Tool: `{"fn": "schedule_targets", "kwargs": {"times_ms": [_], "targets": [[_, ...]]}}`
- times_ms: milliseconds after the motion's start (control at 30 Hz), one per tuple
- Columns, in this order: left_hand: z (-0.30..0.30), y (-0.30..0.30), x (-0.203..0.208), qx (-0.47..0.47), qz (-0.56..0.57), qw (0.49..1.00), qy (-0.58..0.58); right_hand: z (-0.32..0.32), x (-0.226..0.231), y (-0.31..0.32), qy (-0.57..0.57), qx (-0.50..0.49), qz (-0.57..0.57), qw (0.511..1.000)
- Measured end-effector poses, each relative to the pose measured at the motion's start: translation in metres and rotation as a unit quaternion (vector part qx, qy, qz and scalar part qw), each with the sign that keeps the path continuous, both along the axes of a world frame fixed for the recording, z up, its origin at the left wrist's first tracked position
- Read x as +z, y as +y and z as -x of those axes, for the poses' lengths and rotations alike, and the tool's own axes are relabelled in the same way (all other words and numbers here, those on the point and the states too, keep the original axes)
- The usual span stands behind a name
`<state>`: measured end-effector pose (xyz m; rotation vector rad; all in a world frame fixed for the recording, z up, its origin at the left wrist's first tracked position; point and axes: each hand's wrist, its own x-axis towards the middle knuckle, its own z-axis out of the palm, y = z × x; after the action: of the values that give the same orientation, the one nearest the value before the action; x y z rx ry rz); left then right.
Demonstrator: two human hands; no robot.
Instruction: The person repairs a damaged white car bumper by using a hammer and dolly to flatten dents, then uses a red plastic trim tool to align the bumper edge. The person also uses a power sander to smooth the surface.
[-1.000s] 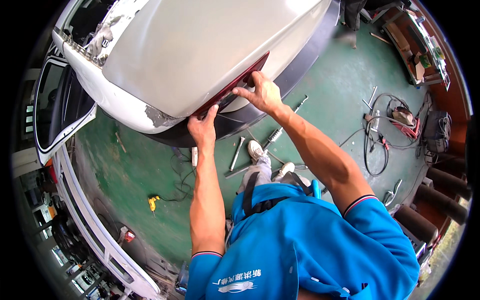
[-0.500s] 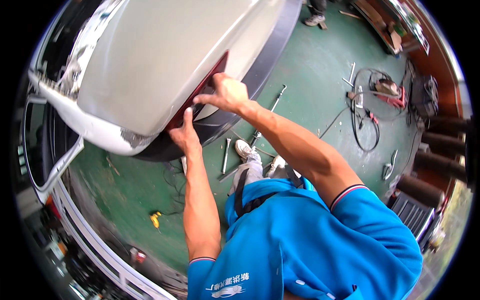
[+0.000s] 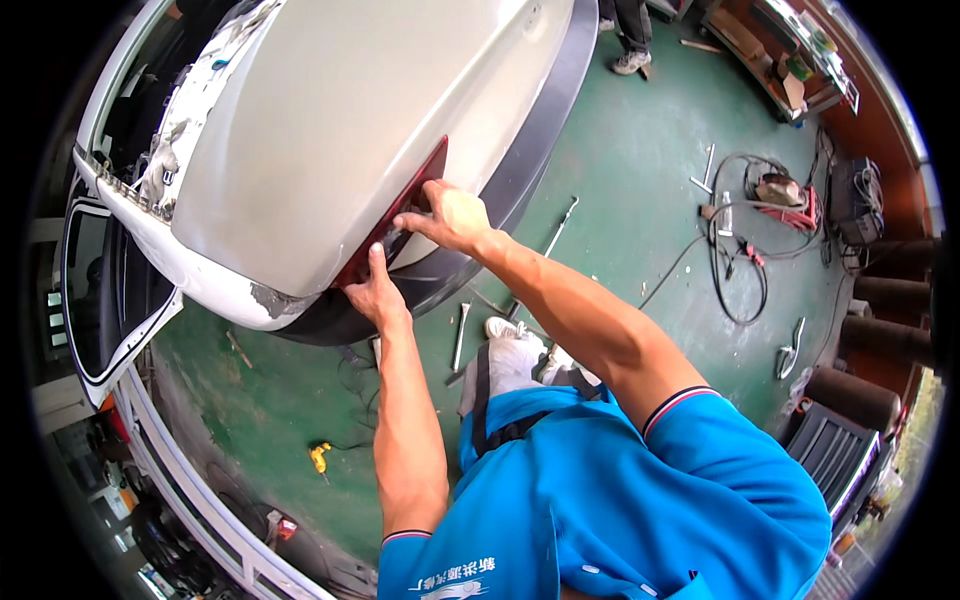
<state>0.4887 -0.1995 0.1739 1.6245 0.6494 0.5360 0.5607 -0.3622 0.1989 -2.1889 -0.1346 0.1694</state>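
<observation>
A long red tail light (image 3: 430, 168) sits along the rear corner of a beige car body (image 3: 300, 130). My left hand (image 3: 376, 295) grips the lamp's near end, thumb up against its outer face and the other fingers tucked out of sight behind the edge. Farther along, my right hand (image 3: 455, 216) has its fingers curled over the same lamp, its thumb pointing toward my left thumb. Beneath the lamp runs a dark bumper (image 3: 530, 165). Whether the lamp is fully seated against the body cannot be made out.
On the green floor lie a yellow power tool (image 3: 319, 457), a metal bar (image 3: 461, 335), a long rod (image 3: 562, 225) and coiled black cable (image 3: 715, 255) beside a red machine (image 3: 790, 212). Another person's leg (image 3: 632, 30) stands at the far side, near a trolley (image 3: 770, 60).
The view has shifted, so the car and floor things sit slightly lower in the picture. Both hands stay on the tail light in nearly the same grip.
</observation>
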Motion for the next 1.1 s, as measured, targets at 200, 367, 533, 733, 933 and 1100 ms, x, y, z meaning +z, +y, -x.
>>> {"fn": "schedule_targets", "kwargs": {"times_ms": [200, 367, 533, 733, 933, 1100], "targets": [[-0.001, -0.013, -0.007, 0.002, -0.012, 0.999, -0.031, -0.012, 0.003, -0.011, -0.001, 0.030, 0.032, 0.999], [0.026, -0.025, -0.020, 0.080, -0.049, 0.995, 0.031, -0.017, 0.005, -0.012, -0.016, 0.028, 0.047, 0.998], [0.028, -0.066, -0.024, 0.042, 0.026, 0.999, -0.021, -0.026, 0.006, -0.008, -0.058, 0.047, 0.085, 0.994], [-0.033, -0.090, -0.023, 0.185, -0.103, 0.976, 0.042, -0.038, 0.006, -0.016, 0.036, 0.091, -0.006, 0.995], [-0.035, -0.103, -0.024, 0.257, -0.110, 0.960, 0.007, -0.069, -0.024, -0.049, -0.013, 0.202, -0.116, 0.972], [-0.032, -0.107, -0.014, 0.231, -0.061, 0.971, 0.031, -0.072, -0.008, -0.058, -0.070, 0.239, -0.025, 0.968]]}}
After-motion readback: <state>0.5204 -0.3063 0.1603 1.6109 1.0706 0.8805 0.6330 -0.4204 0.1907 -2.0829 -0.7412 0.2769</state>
